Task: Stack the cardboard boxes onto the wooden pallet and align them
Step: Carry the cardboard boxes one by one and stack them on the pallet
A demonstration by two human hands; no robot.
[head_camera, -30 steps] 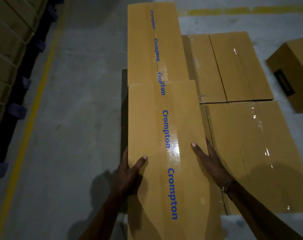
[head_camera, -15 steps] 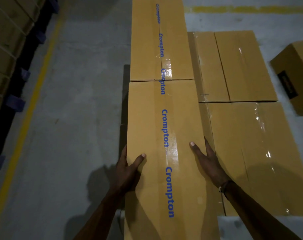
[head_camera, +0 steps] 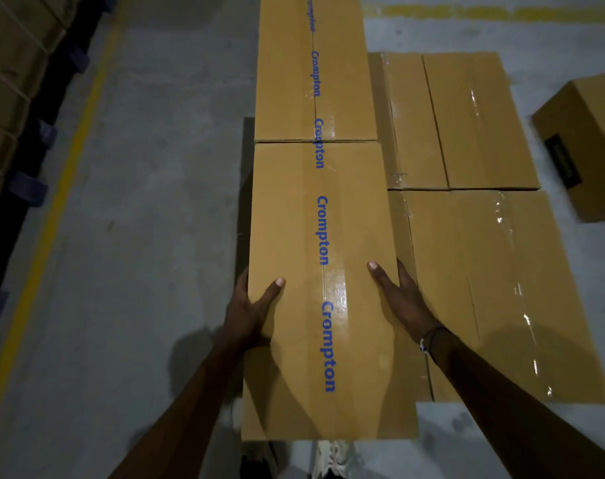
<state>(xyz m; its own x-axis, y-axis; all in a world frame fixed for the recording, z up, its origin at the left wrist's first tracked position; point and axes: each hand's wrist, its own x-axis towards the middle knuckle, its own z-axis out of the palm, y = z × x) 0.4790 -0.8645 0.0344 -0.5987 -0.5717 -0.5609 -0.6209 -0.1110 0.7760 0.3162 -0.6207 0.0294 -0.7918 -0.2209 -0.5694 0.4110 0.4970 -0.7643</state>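
Concrete floor [head_camera: 149, 236]; hands (thumbs on top) clasp box [head_camera: 294, 254].

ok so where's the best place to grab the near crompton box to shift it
Grip the near box by its two long side walls, one hand from each side, as the left hand and right hand sit now. It is long and narrow, and its far end butts against the far box.
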